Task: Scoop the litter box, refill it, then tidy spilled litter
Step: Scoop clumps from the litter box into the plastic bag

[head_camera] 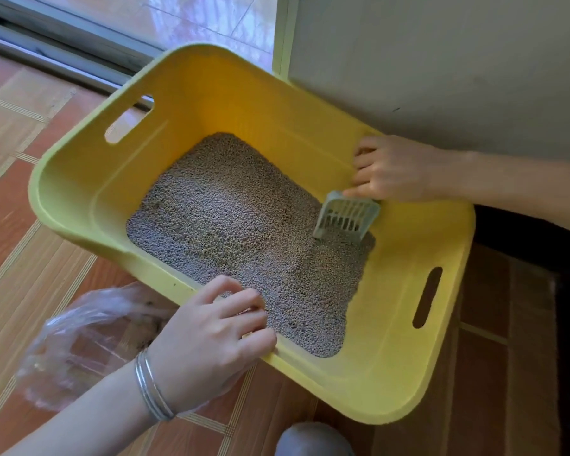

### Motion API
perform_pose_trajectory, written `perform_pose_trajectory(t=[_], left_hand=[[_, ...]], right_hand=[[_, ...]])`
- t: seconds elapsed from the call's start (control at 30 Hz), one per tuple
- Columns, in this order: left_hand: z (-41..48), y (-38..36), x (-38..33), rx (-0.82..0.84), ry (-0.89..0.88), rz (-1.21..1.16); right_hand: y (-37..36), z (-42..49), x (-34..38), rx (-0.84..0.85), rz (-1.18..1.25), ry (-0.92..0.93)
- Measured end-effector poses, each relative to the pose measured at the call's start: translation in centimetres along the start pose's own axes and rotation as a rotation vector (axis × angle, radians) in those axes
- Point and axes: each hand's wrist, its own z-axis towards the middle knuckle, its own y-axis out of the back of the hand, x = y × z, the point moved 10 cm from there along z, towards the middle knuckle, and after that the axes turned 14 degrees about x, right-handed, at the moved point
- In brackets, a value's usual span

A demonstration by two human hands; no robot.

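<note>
Scoop (346, 217) stands tip-down in litter (237, 225), gripped by right hand (395, 169); left hand (211, 337) grips near rim of litter box (359, 390).

litter box (79, 205) 1 | scoop (346, 216) 1 | bag (79, 340) 1 | hands (208, 334) (392, 169) 2

Scoop (346, 213) handle hidden in R hand (392, 169), lip buried in litter (237, 225), grey obj (313, 439) cut off btm

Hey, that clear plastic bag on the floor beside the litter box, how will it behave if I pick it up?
Probably floppy: the plastic bag lies crumpled and see-through thin, so it should sag. Likely very light, since only a few dark specks show inside. It might tear under heavy litter.
</note>
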Motion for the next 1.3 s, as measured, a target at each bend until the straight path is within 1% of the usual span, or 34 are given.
perform_pose_trajectory(t=[0.03,0.17,0.2,0.27,0.3,0.37,0.4,0.43,0.53,0.6,0.63,0.67,0.73,0.83,0.93,1.07,1.2,1.3], left_hand=[[0.0,0.0,0.0,-0.003,0.006,0.002],[0.0,0.1,0.2,-0.008,0.019,0.008],[0.0,0.1,0.2,-0.010,0.022,0.007],[0.0,0.2,0.2,-0.014,0.024,0.007],[0.0,0.2,0.2,-0.013,0.025,0.010],[-0.1,0.1,0.3,-0.008,0.029,0.015],[-0.1,0.1,0.3,-0.005,0.029,0.018],[-0.1,0.1,0.2,-0.002,0.029,0.020],[0.0,0.2,0.3,-0.011,0.034,0.024],[0.0,0.3,0.2,-0.024,0.042,0.031],[0.0,0.3,0.2,-0.030,0.048,0.037],[-0.1,0.3,0.2,-0.036,0.053,0.043],[-0.1,0.2,0.1,-0.038,0.064,0.053],[-0.1,0.1,0.1,-0.024,0.082,0.055],[0.0,0.1,0.3,-0.010,0.106,0.054],[0.0,0.1,0.3,0.001,0.120,0.054],[0.0,0.4,0.4,-0.004,0.131,0.057],[0.1,0.4,0.4,0.001,0.143,0.059]], right_hand=[[-0.3,0.0,-0.5,0.043,-0.006,-0.035],[-1.9,0.3,0.7,0.183,0.101,-0.038],[-2.2,0.3,0.3,0.155,0.200,-0.055],[-3.9,0.0,-1.0,0.214,0.478,-0.131],[-4.7,0.0,-0.9,0.236,0.527,-0.120],[-4.5,0.3,-0.5,0.159,0.501,-0.073],[-4.2,0.3,-0.6,0.127,0.542,-0.085],[-3.9,0.3,-0.5,0.105,0.527,-0.082],[-3.6,0.0,-0.8,0.144,0.498,-0.115],[-2.7,0.1,0.0,0.079,0.361,-0.061],[-2.4,0.0,0.6,0.075,0.281,-0.011],[-2.4,-0.1,0.9,0.098,0.238,0.016],[-2.1,-0.2,0.9,0.118,0.256,0.018],[-2.3,0.0,0.8,0.129,0.227,0.004],[-2.8,0.1,0.6,0.172,0.261,-0.017],[-2.9,0.2,0.6,0.189,0.265,-0.041],[-3.4,0.3,0.5,0.273,0.244,-0.060],[-3.4,0.3,0.4,0.287,0.235,-0.072]])
